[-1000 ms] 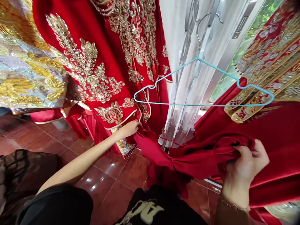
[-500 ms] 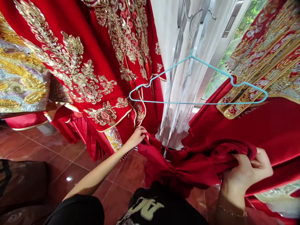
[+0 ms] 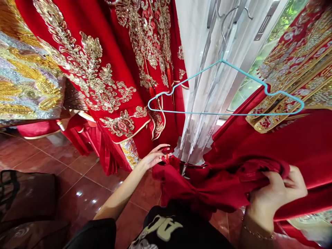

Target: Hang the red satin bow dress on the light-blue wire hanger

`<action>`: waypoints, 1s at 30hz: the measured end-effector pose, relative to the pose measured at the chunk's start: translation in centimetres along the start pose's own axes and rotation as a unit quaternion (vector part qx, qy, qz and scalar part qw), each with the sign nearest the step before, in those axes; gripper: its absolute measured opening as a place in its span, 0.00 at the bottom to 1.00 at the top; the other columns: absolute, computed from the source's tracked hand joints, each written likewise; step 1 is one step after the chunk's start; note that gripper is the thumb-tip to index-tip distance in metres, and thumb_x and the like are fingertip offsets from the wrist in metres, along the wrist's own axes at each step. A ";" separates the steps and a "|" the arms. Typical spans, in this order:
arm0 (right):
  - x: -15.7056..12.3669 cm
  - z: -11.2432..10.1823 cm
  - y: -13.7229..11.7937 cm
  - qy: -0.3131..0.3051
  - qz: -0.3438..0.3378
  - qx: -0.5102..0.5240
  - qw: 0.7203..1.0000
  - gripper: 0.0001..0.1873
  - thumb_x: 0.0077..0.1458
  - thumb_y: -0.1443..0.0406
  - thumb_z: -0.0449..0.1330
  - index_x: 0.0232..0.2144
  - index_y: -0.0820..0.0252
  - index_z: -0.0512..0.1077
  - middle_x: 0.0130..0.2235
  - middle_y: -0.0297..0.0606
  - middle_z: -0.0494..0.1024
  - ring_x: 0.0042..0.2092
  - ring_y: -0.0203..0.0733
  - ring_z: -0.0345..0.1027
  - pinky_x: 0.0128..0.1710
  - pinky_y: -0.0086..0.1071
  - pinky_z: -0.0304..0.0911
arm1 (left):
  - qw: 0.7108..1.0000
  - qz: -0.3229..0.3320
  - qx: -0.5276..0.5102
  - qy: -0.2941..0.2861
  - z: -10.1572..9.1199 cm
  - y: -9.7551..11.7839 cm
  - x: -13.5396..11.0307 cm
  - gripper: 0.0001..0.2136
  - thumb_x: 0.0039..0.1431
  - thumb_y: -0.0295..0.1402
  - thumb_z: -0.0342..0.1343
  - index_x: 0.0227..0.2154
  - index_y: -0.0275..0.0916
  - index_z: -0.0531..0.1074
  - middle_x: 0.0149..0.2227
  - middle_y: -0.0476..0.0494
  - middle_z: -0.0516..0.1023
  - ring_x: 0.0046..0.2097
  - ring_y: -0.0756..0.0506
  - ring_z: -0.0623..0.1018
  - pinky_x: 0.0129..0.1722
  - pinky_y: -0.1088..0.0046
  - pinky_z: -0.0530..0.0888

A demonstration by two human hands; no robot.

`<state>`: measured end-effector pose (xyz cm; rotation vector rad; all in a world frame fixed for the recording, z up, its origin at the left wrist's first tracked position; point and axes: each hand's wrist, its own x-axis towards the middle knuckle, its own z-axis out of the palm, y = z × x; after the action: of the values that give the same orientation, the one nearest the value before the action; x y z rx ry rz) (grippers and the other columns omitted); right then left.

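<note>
A dark red garment [image 3: 207, 186] hangs in folds between my hands, low in front of my body. My left hand [image 3: 155, 157] holds its left end between thumb and fingers, with some fingers stretched out and a small bright red strip showing beside them. My right hand [image 3: 277, 190] is closed around a bunched roll of the same cloth at the right. Above both hands hangs a light blue hanger [image 3: 207, 113] with a metal hook, bare of clothing. Exactly which part of the garment each hand grips cannot be made out.
Red robes with gold beadwork [image 3: 114, 93] hang at the left, beside a gold and silver sequined garment [image 3: 28, 83]. Another embroidered red robe [image 3: 293, 135] hangs at the right. White curtains [image 3: 194, 38] and a window stand behind. Brown bags [image 3: 28, 193] lie on the tiled floor [image 3: 80, 193].
The fingers of my left hand have loosened and stretched out at the cloth edge, showing a bright red strip. My right hand keeps its grip. The whole view has shifted slightly.
</note>
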<state>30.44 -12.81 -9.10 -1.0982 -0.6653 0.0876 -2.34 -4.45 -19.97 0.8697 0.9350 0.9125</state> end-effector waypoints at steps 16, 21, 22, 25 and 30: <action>-0.2 -0.1 0.6 -0.012 0.008 0.012 1.000 0.05 0.34 0.69 0.58 0.16 0.59 0.62 0.20 0.28 0.58 0.26 0.31 0.49 0.25 0.28 0.43 | 0.991 0.110 0.061 -0.041 2.6 -0.9 -1.1 0.27 0.46 0.30 0.69 0.52 0.43 0.73 0.61 0.37 0.69 0.58 0.33 0.76 0.43 0.68 0.79; 0.4 -1.0 1.2 -0.086 0.024 -0.019 0.996 0.14 0.37 0.70 0.62 0.30 0.60 0.66 0.29 0.27 0.66 0.28 0.29 0.56 0.28 0.25 0.54 | 0.897 0.255 0.344 0.109 3.0 0.1 -1.8 0.13 0.53 0.35 0.65 0.43 0.44 0.79 0.50 0.41 0.74 0.49 0.41 0.77 0.49 0.65 0.74; 0.7 -1.2 1.4 -0.112 0.027 -0.020 0.993 0.19 0.36 0.71 0.63 0.35 0.59 0.66 0.32 0.27 0.68 0.29 0.29 0.59 0.30 0.25 0.57 | 0.865 0.283 0.390 0.143 3.1 0.5 -2.2 0.10 0.54 0.35 0.64 0.40 0.45 0.80 0.49 0.41 0.74 0.47 0.42 0.76 0.49 0.65 0.73; 1.5 -2.1 2.1 -0.197 0.020 -0.012 0.980 0.30 0.37 0.71 0.65 0.46 0.55 0.66 0.47 0.33 0.72 0.37 0.32 0.68 0.39 0.29 0.66 | 0.813 0.326 0.450 0.175 3.7 1.6 -3.2 0.04 0.53 0.37 0.64 0.28 0.43 0.78 0.37 0.44 0.78 0.39 0.43 0.75 0.47 0.65 0.71; 1.9 -3.4 3.1 -0.323 0.090 -0.051 0.941 0.22 0.46 0.66 0.65 0.47 0.56 0.76 0.53 0.39 0.77 0.53 0.43 0.72 0.56 0.38 0.66 | 0.895 0.240 0.344 0.154 5.0 2.6 -3.6 0.12 0.53 0.36 0.58 0.17 0.40 0.73 0.21 0.47 0.76 0.27 0.46 0.74 0.33 0.72 0.71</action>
<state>34.58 -13.31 -11.86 -1.2345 -1.1625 0.5962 0.44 -7.87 -14.96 1.6470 1.3906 1.1821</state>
